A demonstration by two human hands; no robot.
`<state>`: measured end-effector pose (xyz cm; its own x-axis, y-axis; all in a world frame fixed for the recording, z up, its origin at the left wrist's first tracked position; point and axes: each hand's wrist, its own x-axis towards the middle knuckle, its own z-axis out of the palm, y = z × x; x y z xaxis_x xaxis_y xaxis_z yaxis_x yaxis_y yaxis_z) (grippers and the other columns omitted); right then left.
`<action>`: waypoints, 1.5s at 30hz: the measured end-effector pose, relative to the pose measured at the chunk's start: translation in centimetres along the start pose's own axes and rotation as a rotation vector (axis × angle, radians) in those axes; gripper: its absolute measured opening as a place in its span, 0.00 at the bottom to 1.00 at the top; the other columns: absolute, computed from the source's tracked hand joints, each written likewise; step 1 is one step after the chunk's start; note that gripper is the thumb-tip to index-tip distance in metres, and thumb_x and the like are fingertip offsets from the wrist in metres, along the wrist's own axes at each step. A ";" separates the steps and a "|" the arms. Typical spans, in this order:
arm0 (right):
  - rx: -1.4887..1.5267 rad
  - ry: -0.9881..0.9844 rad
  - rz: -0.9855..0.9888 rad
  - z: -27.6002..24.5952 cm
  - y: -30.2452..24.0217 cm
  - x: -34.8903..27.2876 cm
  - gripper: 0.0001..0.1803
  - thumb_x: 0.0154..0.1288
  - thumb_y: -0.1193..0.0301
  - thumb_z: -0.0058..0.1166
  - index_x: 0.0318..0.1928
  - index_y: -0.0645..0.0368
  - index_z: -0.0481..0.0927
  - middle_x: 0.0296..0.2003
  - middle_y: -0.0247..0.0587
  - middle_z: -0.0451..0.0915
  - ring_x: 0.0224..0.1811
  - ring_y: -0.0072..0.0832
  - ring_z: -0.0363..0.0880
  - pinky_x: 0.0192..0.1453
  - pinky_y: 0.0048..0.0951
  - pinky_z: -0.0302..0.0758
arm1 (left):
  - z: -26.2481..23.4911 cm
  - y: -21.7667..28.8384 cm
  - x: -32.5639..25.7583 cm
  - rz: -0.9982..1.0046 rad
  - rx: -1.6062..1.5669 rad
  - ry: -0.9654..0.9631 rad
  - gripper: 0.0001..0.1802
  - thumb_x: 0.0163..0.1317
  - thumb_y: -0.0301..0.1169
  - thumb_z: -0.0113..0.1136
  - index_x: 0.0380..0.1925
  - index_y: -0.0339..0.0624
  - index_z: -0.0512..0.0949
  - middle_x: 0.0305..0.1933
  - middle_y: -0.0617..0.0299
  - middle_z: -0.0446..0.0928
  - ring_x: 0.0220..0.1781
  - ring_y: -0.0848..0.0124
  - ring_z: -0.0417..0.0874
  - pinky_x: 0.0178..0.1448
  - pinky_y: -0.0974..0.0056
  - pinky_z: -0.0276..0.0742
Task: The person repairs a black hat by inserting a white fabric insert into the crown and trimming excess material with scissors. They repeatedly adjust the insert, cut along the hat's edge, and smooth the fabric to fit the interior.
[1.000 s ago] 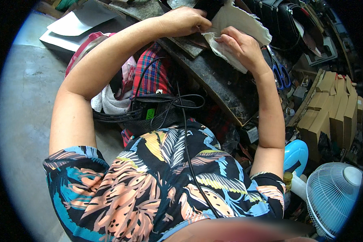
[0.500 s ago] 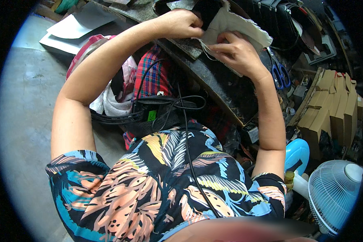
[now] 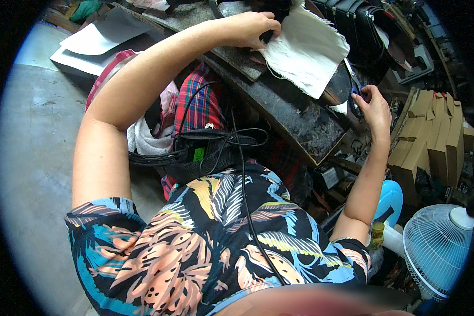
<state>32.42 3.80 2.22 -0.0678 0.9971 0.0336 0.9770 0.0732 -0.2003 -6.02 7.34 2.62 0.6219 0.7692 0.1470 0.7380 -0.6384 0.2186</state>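
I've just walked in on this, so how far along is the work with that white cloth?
Done: the white cloth lies spread on the dark workbench. In hand: the left hand pins its top edge; the right hand touches blue-handled scissors. Left: no cut shows in the cloth.

The dark, worn worktop (image 3: pixel 295 113) is long and scratched. A white cloth (image 3: pixel 305 50) with frayed edges lies on it, near the far end. The grey floor (image 3: pixel 34 152) is beside it, with flat grey sheets (image 3: pixel 102 39) lying on it.
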 end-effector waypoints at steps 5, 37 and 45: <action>-0.016 -0.084 0.077 -0.3 0.7 -0.5 0.26 0.54 0.51 0.67 0.46 0.56 0.81 0.35 0.45 0.85 0.40 0.43 0.84 0.46 0.42 0.77 | 0.2 0.0 0.3 0.058 0.089 0.058 0.17 0.54 0.30 0.66 0.46 0.43 0.80 0.46 0.52 0.78 0.50 0.52 0.81 0.56 0.54 0.77; -0.214 0.040 -0.519 -5.9 -10.3 -0.3 0.27 0.50 0.47 0.68 0.42 0.54 0.83 0.30 0.42 0.86 0.33 0.32 0.87 0.40 0.32 0.80 | 1.1 1.1 0.3 -0.102 0.183 0.280 0.08 0.55 0.25 0.60 0.37 0.40 0.79 0.40 0.52 0.81 0.45 0.54 0.85 0.50 0.54 0.81; -0.312 0.082 -0.657 -4.7 -12.3 -0.1 0.19 0.55 0.55 0.69 0.41 0.54 0.83 0.27 0.42 0.85 0.29 0.31 0.86 0.37 0.33 0.80 | 1.5 0.9 0.9 -0.080 0.214 0.307 0.10 0.55 0.24 0.59 0.39 0.39 0.79 0.44 0.50 0.80 0.46 0.54 0.85 0.51 0.55 0.81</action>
<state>21.41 2.72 9.32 -0.6560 0.7440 0.1267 0.7531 0.6344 0.1743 -4.40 7.44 1.48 0.4768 0.7686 0.4266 0.8391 -0.5425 0.0397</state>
